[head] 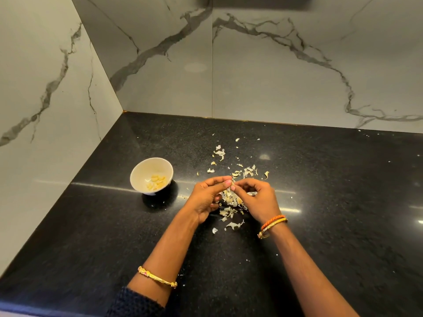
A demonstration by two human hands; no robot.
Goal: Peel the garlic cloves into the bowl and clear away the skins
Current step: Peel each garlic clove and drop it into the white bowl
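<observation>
Pinching one garlic clove (232, 183) between both hands: left hand (207, 197) and right hand (258, 200), fingers curled round it. Skins (229, 202) litter mid-table (320, 202). Bowl (151, 176) sits toward the left edge.

Black counter (320, 202) — white bowl (139, 172), scattered skins (229, 212).

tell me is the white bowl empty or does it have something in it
Not empty: the bowl holds a few garlic cloves at its bottom.
</observation>
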